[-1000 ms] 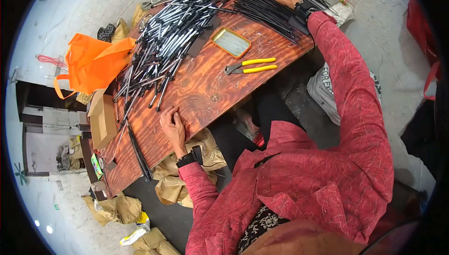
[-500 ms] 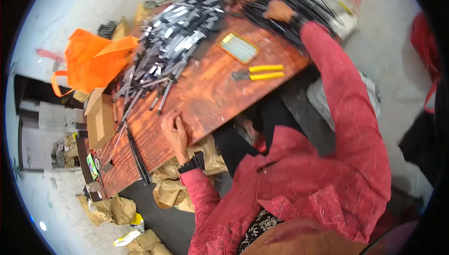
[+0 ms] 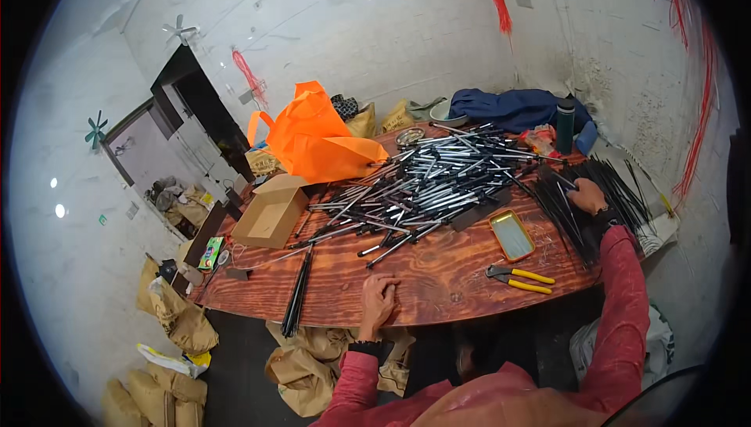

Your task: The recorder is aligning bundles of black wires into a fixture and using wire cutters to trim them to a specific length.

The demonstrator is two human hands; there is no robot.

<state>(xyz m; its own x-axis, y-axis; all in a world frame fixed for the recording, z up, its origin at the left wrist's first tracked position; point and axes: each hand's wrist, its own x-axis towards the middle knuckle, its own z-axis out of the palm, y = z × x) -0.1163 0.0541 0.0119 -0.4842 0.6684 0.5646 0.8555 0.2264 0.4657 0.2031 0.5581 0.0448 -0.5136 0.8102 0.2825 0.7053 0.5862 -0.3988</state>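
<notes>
Black rods (image 3: 557,212): bench (image 3: 434,290), three o'clock, loosely parallel. Right hand (image 3: 588,195) on them, closure indeterminable; left hand (image 3: 378,302) well apart, relaxed, unclosed, six o'clock. Handling: light fingertip hold likely avoids snagging neighbours.

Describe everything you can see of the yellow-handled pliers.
The pliers have a dark, metal-looking head facing left and two smooth yellow handles, spread apart and pointing right. They lie on the streaked reddish-brown table, near its front edge, beside the yellow-rimmed tray. Nothing grips them; only the table clearly touches them. Head details are too small to tell.
</notes>
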